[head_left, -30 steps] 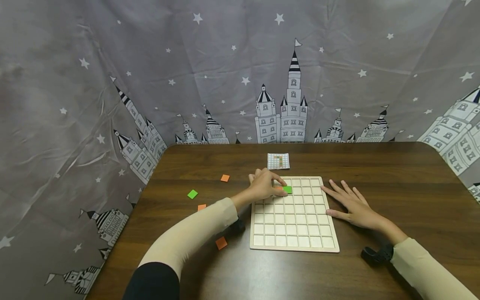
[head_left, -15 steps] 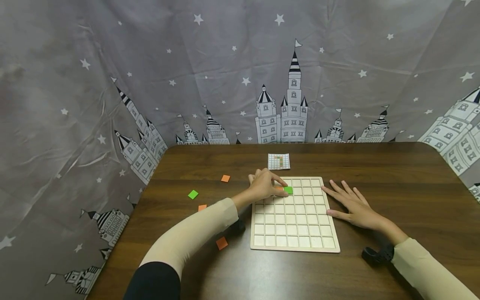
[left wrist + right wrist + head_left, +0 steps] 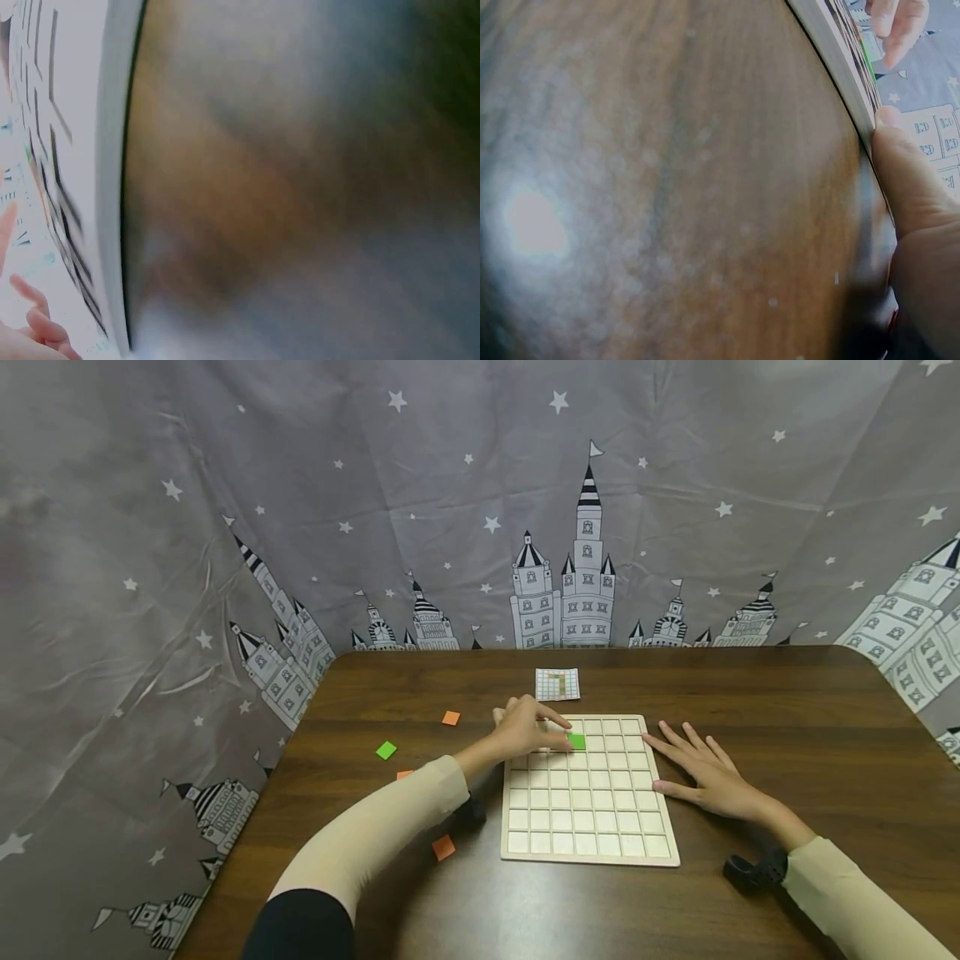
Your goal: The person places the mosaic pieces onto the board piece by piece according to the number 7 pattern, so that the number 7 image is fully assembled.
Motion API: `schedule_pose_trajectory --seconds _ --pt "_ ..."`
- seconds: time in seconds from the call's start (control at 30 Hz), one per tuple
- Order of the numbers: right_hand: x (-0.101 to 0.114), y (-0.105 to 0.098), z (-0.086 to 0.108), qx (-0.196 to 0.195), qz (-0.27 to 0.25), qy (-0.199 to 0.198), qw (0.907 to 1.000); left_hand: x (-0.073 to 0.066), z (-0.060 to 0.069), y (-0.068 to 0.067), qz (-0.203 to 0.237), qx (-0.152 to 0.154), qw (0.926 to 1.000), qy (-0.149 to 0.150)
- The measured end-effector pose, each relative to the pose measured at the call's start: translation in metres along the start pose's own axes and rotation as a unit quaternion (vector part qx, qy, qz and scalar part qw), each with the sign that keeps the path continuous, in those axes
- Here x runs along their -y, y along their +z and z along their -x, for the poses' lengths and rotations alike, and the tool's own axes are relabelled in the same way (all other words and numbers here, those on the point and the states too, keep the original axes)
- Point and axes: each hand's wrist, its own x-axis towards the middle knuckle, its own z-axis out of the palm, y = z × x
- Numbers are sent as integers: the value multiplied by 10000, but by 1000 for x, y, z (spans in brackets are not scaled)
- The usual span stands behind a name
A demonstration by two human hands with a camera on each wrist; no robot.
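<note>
In the head view a pale wooden grid board [image 3: 590, 802] lies on the table. A flat green square tile [image 3: 576, 742] sits in its second row from the far edge. My left hand [image 3: 519, 728] reaches over the board's far left part, index finger and thumb spread apart at the tile's left edge. An orange tile just left of the green one is hidden behind the hand. My right hand [image 3: 701, 772] lies with spread fingers at the board's right edge, thumb and a fingertip touching it; its thumb [image 3: 907, 172] shows against the edge in the right wrist view.
Left of the board lie an orange tile [image 3: 451, 718], a green tile [image 3: 386, 750], a partly covered orange tile [image 3: 404, 775] and a darker orange tile [image 3: 443, 847]. A printed grid card [image 3: 557, 684] lies beyond the board. A castle-patterned curtain [image 3: 420, 485] hangs behind the table.
My left hand has drawn slightly left off the green tile, and the orange tile beside it is now covered. The green tile stays in place. The right hand has not moved.
</note>
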Motion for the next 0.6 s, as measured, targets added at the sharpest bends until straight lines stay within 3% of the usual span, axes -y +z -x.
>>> schedule_pose_trajectory --seconds 0.3,0.6 --pt "0 0 0 7 -19 9 10000 16 1 -28 346 330 9974 543" --pt "0 0 0 12 -6 6 10000 41 10 -60 725 279 9948 663"
